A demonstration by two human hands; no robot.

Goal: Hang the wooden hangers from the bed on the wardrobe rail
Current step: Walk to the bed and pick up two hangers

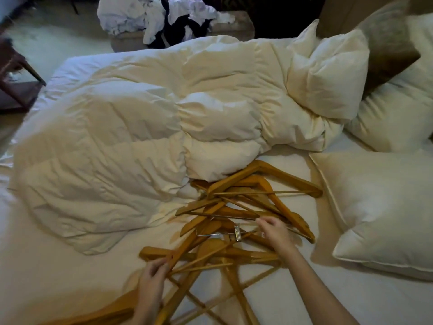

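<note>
Several wooden hangers (236, 207) lie in a tangled heap on the white bed sheet (70, 277), at the lower middle of the head view. My left hand (152, 275) is closed around the shoulder of a hanger at the near left of the heap. My right hand (271, 228) reaches into the middle of the heap, its fingers pinched on a thin hanger bar beside a metal clip (237, 233). More hangers stick out toward the bottom edge under my left forearm. No wardrobe rail is in view.
A crumpled cream duvet (140, 127) covers the bed's left and middle. Pillows (379, 207) lie to the right of the heap and behind it. At the far side a bench holds a pile of white and dark clothes (161, 17). A dark wooden table (16, 85) stands at left.
</note>
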